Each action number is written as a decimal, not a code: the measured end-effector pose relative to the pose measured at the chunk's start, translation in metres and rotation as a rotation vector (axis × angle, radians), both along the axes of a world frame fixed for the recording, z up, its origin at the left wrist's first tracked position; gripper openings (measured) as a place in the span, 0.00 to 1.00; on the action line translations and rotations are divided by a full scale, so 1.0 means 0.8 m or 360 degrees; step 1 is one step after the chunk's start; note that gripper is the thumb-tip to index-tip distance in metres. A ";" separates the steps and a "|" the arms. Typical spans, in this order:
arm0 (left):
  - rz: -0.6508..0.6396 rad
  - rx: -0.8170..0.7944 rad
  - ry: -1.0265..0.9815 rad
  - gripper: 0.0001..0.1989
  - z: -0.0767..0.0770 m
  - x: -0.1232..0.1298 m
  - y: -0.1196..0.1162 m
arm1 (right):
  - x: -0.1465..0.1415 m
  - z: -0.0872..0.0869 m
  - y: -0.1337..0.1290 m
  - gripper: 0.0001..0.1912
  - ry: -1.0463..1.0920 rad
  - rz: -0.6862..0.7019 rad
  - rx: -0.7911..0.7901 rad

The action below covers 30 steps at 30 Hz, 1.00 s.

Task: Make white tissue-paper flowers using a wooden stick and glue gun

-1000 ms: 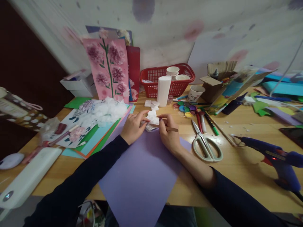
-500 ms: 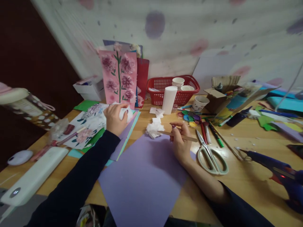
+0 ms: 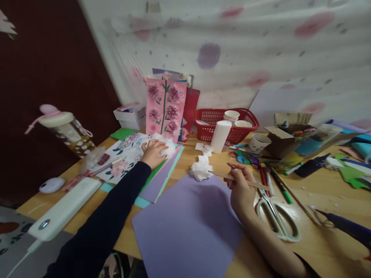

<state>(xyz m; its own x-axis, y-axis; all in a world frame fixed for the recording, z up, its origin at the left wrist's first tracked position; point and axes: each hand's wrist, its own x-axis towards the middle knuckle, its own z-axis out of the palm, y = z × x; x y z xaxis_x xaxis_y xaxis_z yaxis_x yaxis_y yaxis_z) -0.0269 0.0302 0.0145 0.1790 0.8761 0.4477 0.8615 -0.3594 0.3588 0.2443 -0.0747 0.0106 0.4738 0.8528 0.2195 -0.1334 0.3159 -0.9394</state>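
Note:
My left hand [image 3: 155, 153] rests with fingers apart on a fluffy white tissue pile [image 3: 170, 148], beside the flower-painted sheet [image 3: 108, 170]. In my right hand [image 3: 242, 189] is a flat wooden craft stick [image 3: 222, 175], gripped between thumb and fingers. The stick's far end reaches the edge of a crumpled white tissue ball [image 3: 201, 170]; I cannot tell if they touch. That ball lies at the top corner of a large purple sheet of paper [image 3: 185, 224]. Small white paper squares [image 3: 203, 158] lie just behind it.
Scissors [image 3: 275, 216] lie right of my right wrist, with a glue gun [image 3: 348, 227] farther right. Behind stand a white roll [image 3: 221, 136], a red basket [image 3: 205, 131], a paper cup [image 3: 259, 143] and a pink flower picture [image 3: 165, 108]. A white device [image 3: 65, 208] and bottle [image 3: 68, 131] are left.
The view has swung left and up, so everything sits farther right and lower. My left hand's fingers lie flatter on the tissue pile. My right hand still holds the craft stick by the tissue ball.

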 end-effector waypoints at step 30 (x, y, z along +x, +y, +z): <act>-0.0389 -0.1759 -0.0703 0.17 0.017 0.006 -0.031 | -0.013 -0.002 -0.011 0.06 -0.0165 0.0215 -0.0172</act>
